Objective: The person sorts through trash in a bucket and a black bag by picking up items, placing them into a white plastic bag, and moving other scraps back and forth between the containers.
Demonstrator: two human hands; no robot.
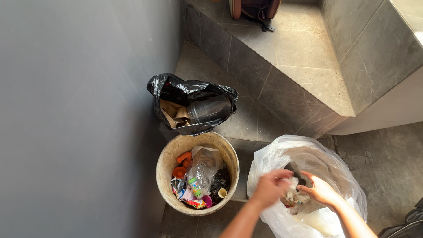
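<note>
Clear plastic bag, slumped on the stone floor at near right, mouth gaping upward, both hands inside the opening. Holds a crumpled heap of pale scraps low in the middle. Looks thin and floppy, so probably best handled with the rim kept wide and nothing sharp dragged against the film.

Left of it, just beside: round cream bucket, upright, filled with mixed litter: orange plastic pieces, a small bottle, bright wrappers, a thin clear sack. Farther off, touching the bucket's far rim: black bag, tipped open toward the camera, showing brown paper and a clear jar.

Left hand at the clear bag's near-left rim, blurred; grip not readable, impossible to tell whether closed on anything. Right hand opposite it, grip spread loosely, fingertips at the scraps, nothing visibly pinched.

Worth slowing down here: steady the film with one hand, take the scraps in a firm small bunch rather than loose bits, lift straight up clear of the rim.
</note>
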